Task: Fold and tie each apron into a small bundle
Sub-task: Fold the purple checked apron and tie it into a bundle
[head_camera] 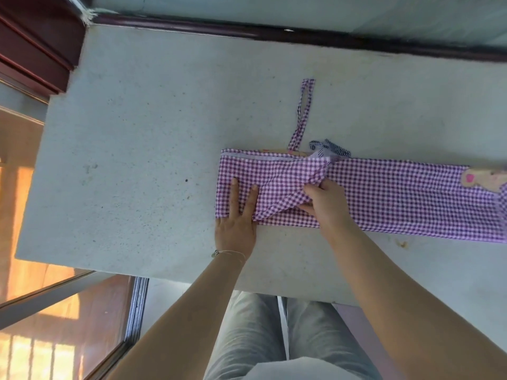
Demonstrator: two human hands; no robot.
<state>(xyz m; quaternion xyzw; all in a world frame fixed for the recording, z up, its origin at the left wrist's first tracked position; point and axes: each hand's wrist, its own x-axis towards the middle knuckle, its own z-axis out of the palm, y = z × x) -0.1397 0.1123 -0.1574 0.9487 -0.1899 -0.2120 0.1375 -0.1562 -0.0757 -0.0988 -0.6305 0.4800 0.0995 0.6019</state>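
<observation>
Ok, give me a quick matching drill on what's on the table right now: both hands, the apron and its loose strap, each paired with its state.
Things:
1. left hand
2. right hand
3. apron
4. strap

States:
A. lies as a thin loop on the bare table beyond the cloth
B. pinches a raised fold of cloth
C. presses flat on the cloth, fingers straight
D. folded into a long checked band across the table

Pairs: 1-C, 2-B, 3-D, 4-A
</observation>
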